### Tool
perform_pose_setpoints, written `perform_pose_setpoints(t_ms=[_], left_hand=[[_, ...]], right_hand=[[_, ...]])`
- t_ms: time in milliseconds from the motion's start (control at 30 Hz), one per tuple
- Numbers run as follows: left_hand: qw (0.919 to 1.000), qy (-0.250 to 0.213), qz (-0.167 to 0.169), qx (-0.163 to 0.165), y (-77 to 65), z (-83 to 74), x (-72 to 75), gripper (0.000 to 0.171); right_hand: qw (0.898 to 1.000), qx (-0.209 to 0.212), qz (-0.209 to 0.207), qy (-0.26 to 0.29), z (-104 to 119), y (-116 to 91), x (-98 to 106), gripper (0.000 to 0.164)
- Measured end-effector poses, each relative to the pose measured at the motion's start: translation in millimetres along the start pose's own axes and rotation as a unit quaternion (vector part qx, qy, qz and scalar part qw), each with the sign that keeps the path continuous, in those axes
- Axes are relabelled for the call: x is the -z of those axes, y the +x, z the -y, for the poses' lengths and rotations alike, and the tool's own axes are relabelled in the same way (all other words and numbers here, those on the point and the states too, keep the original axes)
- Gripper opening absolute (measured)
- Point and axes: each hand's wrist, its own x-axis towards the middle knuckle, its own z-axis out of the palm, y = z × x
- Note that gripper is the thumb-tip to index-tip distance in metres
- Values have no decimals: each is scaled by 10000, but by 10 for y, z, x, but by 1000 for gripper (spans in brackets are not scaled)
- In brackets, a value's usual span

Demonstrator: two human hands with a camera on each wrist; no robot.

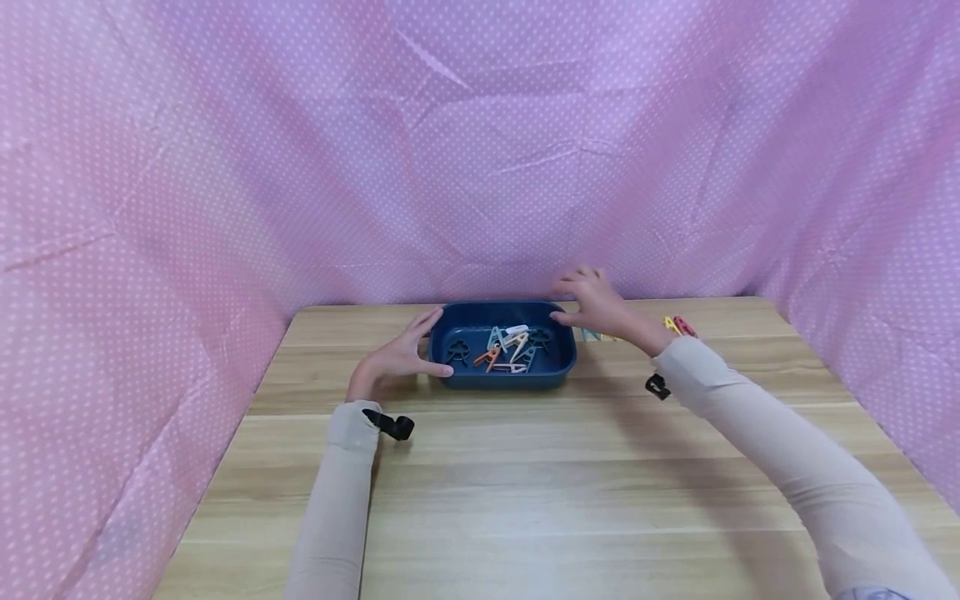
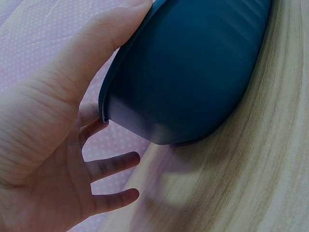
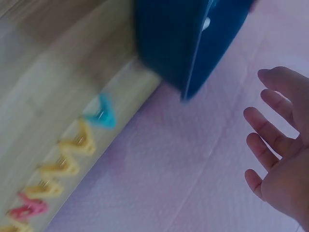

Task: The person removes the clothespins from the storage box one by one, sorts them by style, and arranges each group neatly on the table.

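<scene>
A dark blue tub (image 1: 502, 381) sits near the table's far edge, holding several plastic clothespins (image 1: 517, 342) in orange, cream, white, pink and blue. Inside it, dark clips (image 1: 458, 350) lie at the left and right. My left hand (image 1: 401, 354) grips the tub's left end, thumb on the near corner and fingers at the far corner; its last two fingers stick out free in the left wrist view. Over the tub's right end my right hand (image 1: 596, 304) is raised with spread fingers; the right wrist view shows its palm (image 3: 285, 193) holding nothing, apart from the tub.
Along the table's far edge right of the tub runs a row of clothespins: a blue one (image 3: 101, 113), several yellow ones (image 3: 60, 166) and a pinkish red one (image 3: 28, 208). A pink dotted cloth (image 1: 495, 167) hangs behind and beside the wooden table (image 1: 487, 483).
</scene>
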Motion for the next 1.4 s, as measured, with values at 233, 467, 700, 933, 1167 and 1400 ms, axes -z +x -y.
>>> perform_pose_setpoints(t_ms=[233, 467, 700, 933, 1167, 1400], left_hand=[[10000, -42, 9, -29, -20, -13, -15, 118], [10000, -32, 32, 19, -23, 4, -15, 119], [10000, -21, -11, 38, -21, 13, 0, 117], [9998, -203, -35, 72, -9, 3, 0, 115], [9996, -274, 27, 85, 2, -9, 19, 115], [9996, -260, 10, 57, 6, -9, 19, 115]], right_hand=[[9983, 339, 380, -292, 251, 186, -257, 26], [9938, 478, 726, -695, 373, 271, -482, 19], [9909, 576, 867, -859, 449, 326, -649, 15], [9879, 738, 675, -1184, 473, 343, -787, 19], [9878, 675, 517, -1305, 496, 363, -847, 24], [9870, 578, 289, -1472, 495, 382, -891, 24]])
